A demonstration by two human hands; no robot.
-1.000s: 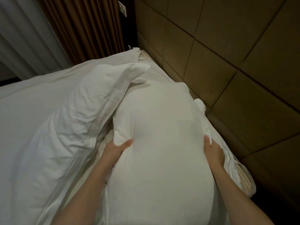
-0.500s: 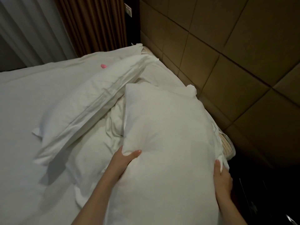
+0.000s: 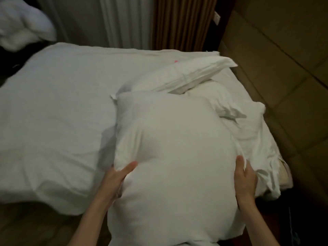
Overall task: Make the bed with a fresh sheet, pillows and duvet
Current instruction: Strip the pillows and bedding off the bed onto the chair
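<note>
- The left hand [image 3: 115, 180], lower centre of the frame, is curled round the left edge of a white pillow [image 3: 175, 157], thumb laid on top.
- The right hand [image 3: 245, 180] is clasped on the pillow's right edge.
- Behind it, upper right, a second pillow [image 3: 179, 77] lies on the white sheet [image 3: 53, 112].
- Curtains [image 3: 177, 22] hang across the top.

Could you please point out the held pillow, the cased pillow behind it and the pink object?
held pillow [image 3: 177, 148]: head view, front face.
cased pillow [image 3: 186, 75]: head view, top.
pink object [image 3: 176, 61]: head view, centre.
</note>
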